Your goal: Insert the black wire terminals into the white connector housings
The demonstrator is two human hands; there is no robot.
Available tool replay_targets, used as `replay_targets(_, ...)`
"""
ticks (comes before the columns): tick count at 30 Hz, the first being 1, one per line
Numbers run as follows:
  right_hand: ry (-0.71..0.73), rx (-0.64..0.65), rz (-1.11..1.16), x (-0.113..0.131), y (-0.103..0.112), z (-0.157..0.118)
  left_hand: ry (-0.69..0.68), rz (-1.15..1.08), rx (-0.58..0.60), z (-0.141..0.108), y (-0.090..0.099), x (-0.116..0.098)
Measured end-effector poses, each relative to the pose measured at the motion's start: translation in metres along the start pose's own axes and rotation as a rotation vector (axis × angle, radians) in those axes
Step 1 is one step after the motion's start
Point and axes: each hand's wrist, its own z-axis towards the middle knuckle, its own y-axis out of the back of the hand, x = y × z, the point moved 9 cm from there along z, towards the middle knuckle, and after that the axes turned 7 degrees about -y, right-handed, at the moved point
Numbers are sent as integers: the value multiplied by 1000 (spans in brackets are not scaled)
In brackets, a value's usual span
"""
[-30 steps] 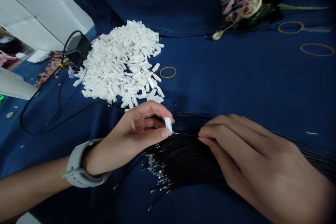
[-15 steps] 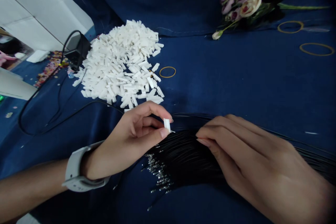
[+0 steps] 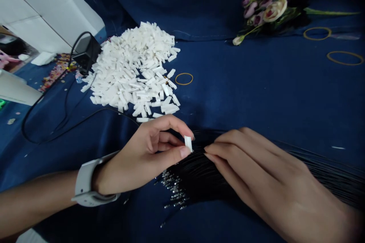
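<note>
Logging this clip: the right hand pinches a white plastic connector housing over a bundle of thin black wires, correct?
Not quite: the head view shows the left hand, not the right, pinching the white plastic connector housing over the bundle of thin black wires.

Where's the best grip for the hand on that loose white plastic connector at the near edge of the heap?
Likely across its long sides, thumb and forefinger, coming from the near side. It is a slim rectangular bar lying flat at the front of the heap of white connectors, with no other piece in front of it. The left hand pinches a white connector similarly.
</note>
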Motion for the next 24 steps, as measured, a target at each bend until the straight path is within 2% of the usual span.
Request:
replay_targets(10,18,3,42,3,2,2,-15,-33,29,-1,-4,2)
replay_targets(14,-41,-27,33,0,8,-1,9,-6,-21,2,4,0)
replay_targets(18,25,85,40,14,-3,-4,-162,189,-60,4,13,-20)
replay_targets(20,40,99,38,19,-7,-5,-232,263,-55,3,15,-25)
replay_targets(24,62,74,-6,25,-8,-7,-252,319,-85,5,19,-23)
